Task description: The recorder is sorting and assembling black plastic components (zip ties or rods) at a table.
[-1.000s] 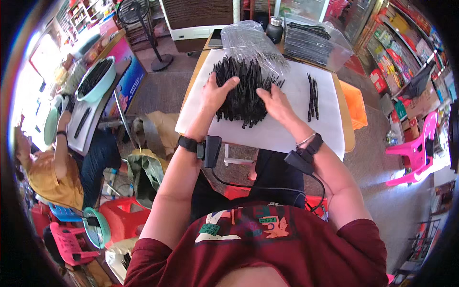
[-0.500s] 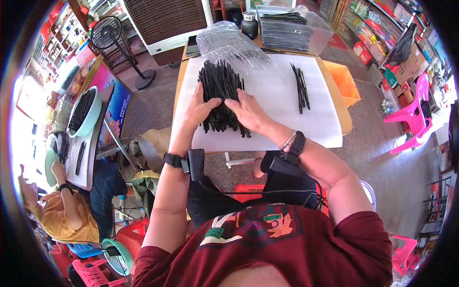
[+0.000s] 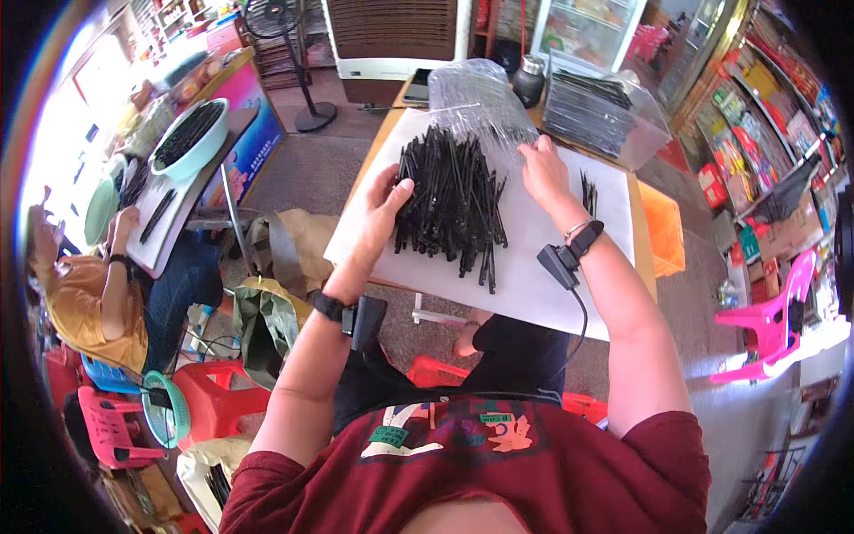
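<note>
A thick pile of thin black strips (image 3: 449,205) lies fanned out on the white-topped table (image 3: 551,303). Against its left side rests my left hand (image 3: 384,209), thumb apart from the curved fingers, touching the pile without gripping it. My right hand (image 3: 546,178) is at the far right of the pile, beside the clear plastic bag (image 3: 476,98). Its fingertips are pinched together at the edge of the bag; the exact contact is small. A smaller bunch of black strips (image 3: 588,192) sits to the right, partly hidden by my right wrist.
Along the table's far edge stand a dark flask (image 3: 528,84) and a clear bin (image 3: 654,133) of black strips. An orange crate (image 3: 663,230) is at the right. Leftward, a co-worker (image 3: 98,294) sits by a pale basin (image 3: 218,142) of strips.
My right hand has left the pile and moved right and away from me to the bag's edge. My left hand stays at the pile, which is looser and more spread. The view has shifted.
</note>
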`<state>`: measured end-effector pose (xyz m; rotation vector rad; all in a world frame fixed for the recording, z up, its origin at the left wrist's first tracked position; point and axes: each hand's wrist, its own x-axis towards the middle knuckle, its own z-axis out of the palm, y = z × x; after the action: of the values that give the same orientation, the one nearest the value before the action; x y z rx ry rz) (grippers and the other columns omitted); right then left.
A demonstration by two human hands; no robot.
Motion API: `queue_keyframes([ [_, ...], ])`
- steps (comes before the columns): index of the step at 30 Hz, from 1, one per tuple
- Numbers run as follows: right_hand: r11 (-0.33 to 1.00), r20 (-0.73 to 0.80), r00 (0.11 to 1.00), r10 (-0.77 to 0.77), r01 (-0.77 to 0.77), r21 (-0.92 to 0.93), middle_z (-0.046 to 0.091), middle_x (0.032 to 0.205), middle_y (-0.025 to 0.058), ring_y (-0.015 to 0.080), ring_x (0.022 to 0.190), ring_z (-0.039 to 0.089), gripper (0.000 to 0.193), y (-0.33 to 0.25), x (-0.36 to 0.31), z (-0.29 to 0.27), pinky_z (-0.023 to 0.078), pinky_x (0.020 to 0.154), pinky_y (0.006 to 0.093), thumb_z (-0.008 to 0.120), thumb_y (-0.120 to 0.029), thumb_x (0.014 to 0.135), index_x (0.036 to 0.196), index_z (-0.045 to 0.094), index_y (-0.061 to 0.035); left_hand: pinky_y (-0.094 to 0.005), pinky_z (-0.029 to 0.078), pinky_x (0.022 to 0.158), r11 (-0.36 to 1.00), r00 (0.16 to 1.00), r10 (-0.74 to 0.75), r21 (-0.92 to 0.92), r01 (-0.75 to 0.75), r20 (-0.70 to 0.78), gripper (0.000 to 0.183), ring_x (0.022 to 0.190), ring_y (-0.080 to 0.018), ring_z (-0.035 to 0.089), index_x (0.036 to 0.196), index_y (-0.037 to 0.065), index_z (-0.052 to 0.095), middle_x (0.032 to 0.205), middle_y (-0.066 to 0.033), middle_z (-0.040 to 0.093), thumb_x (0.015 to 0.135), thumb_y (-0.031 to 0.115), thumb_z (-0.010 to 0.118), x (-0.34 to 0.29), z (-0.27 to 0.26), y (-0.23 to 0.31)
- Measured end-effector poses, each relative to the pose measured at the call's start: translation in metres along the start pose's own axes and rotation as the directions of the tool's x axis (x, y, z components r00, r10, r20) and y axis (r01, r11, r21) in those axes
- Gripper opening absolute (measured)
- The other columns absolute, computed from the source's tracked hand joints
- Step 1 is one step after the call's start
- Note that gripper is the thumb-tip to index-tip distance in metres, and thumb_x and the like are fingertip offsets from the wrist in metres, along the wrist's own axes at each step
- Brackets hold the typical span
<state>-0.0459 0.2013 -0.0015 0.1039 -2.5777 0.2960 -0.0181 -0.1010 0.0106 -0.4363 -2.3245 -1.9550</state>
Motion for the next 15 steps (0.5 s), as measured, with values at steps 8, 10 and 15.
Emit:
queue_keyframes([
  [8,0.987,-0.049,0.993,-0.112,0.105,-0.126,0.05,0.098,0.0104,0.028,0.096,0.05,0.02,0.004,-0.003,0.0,0.042,0.08,0.0381,0.067,-0.006,0.068,0.088,0.063,-0.008,-0.0287,0.043,0.09,0.976,0.994,-0.022,-0.216,-0.002,-0.108,0.038,0.098,-0.0188,0.058,0.116,-0.006,0.056,0.106,-0.0132,0.063,0.09,0.021,0.06,-0.003,0.005,-0.033],
  [10,0.975,-0.088,0.976,-0.2,0.19,-0.118,0.051,0.098,0.009,0.0281,0.095,0.05,0.02,0.002,-0.003,0.002,0.042,0.08,0.039,0.067,-0.007,0.068,0.087,0.062,-0.0088,-0.0284,0.043,0.088,0.987,0.99,0.019,-0.154,-0.041,-0.137,0.035,0.096,-0.0181,0.059,0.112,-0.005,0.058,0.103,-0.0124,0.064,0.088,0.021,0.06,0.002,0.005,-0.047],
  [15,0.936,-0.047,0.958,-0.282,0.264,-0.233,0.056,0.094,0.0054,0.0274,0.095,0.051,0.017,0.017,-0.001,0.011,0.041,0.08,0.0428,0.065,-0.012,0.071,0.088,0.063,-0.0148,-0.0249,0.042,0.083,0.995,0.985,0.092,-0.031,-0.097,-0.144,0.031,0.088,-0.0109,0.055,0.103,-0.004,0.064,0.093,-0.0033,0.064,0.088,0.023,0.061,0.005,0.008,-0.044],
])
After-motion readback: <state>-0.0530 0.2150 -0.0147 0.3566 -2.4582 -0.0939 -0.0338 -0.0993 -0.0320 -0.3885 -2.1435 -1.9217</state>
